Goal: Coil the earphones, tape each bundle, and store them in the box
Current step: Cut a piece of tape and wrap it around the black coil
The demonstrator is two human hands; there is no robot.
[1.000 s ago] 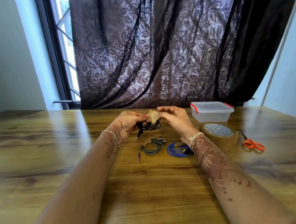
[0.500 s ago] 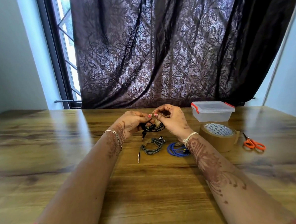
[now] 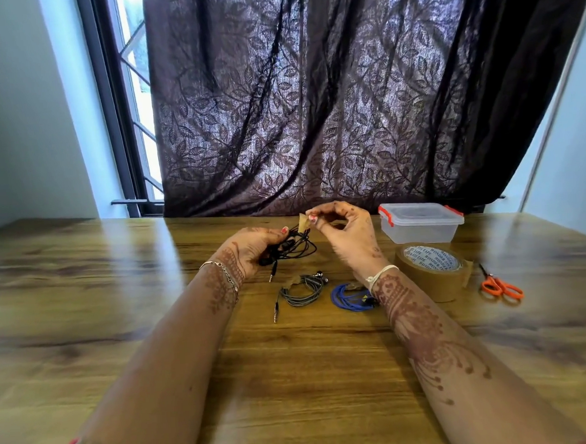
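Single head-worn wide view — forward and down over the wooden table (image 3: 120, 335), close above the forearms.

Home room, wooden table (image 3: 118, 301), leaf-patterned dark curtain (image 3: 346, 98), barred window (image 3: 133, 94)

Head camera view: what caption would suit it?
Left hand holds coiled black earphones; right hand pinches tape piece.

Open worktop (image 3: 84, 303) left and near; to the right, grey coil (image 3: 301, 291), blue coil (image 3: 349, 295), tape roll (image 3: 432, 271), lidded box (image 3: 420, 226) and scissors (image 3: 501, 286) crowd the approach.
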